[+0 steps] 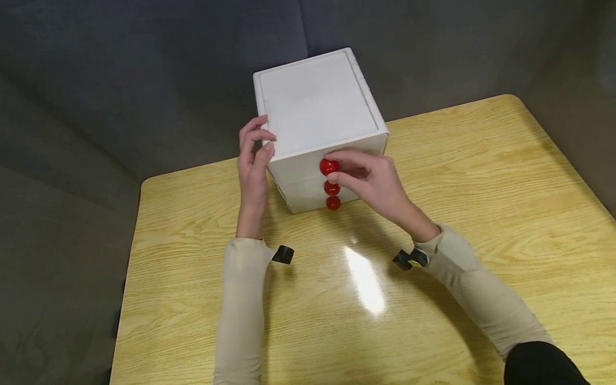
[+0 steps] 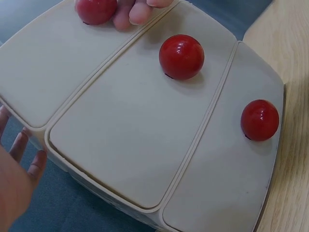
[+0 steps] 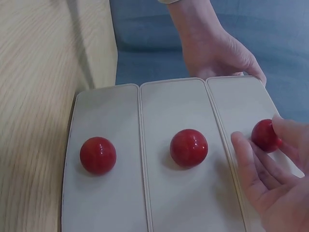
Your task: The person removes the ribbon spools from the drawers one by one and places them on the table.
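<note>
A white drawer box with three stacked drawers stands on the table, all of them closed. Each drawer front carries one round red knob. My right hand pinches the top knob between thumb and fingers. Below it sit the middle knob and the bottom knob, both untouched. At the box's left side, my left hand rests on the top front corner, fingers spread over the edge. In the left wrist view part of that hand shows beside the box's side.
The wooden table reaches out in front and to both sides of the box. Dark grey padded panels rise behind and at the left and right. A bright light reflection lies on the tabletop before the box.
</note>
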Demonstrator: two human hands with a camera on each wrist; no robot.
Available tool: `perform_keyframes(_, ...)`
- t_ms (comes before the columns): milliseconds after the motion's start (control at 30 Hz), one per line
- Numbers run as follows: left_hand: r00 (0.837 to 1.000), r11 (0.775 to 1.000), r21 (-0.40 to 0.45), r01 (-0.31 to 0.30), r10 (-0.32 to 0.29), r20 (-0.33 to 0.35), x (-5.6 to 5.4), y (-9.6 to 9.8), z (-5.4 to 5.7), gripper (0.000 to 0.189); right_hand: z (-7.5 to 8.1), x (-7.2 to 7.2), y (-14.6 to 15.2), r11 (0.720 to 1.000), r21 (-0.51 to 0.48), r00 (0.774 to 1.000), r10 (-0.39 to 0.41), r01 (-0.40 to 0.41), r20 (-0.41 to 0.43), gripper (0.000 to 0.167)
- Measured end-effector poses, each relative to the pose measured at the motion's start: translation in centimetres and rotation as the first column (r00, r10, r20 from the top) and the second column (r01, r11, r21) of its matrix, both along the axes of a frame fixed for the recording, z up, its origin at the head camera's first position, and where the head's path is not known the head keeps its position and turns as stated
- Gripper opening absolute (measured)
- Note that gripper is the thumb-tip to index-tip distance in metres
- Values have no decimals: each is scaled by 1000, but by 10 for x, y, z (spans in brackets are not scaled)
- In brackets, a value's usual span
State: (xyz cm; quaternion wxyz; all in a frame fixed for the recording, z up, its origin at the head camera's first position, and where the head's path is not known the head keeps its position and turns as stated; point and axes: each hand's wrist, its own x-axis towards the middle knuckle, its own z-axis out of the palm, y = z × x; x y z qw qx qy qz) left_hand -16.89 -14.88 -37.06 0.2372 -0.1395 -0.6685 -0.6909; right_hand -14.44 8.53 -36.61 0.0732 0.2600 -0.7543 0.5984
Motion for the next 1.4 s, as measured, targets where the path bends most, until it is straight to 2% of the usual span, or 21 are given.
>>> perform_keyframes(200,1000,1000,9,11,-11,-20,-5,-3,2,15,0,0,-3,1000,-27,1000,-11,11,21,28)
perform_keyframes(500,997,1000,9,26,-25,-68,-10,-5,2,22,-1,1,-6,999,-38,998,-10,13,57,28)
perform_keyframes(800,999,1000,-5,5,-5,-38,-13,-6,4,9,-1,5,-8,998,-63,998,-11,14,55,27)
perform_keyframes(1067,997,998,-7,55,-55,-59,-15,-9,2,15,0,16,-4,996,-84,997,4,2,75,27)
perform_keyframes(1200,996,998,17,56,-55,-64,-15,-8,1,20,0,23,-1,998,-69,997,14,-9,76,26)
perform_keyframes(1400,997,998,37,48,-46,-58,-15,-8,0,13,1,33,4,1000,-25,999,20,-19,47,26)
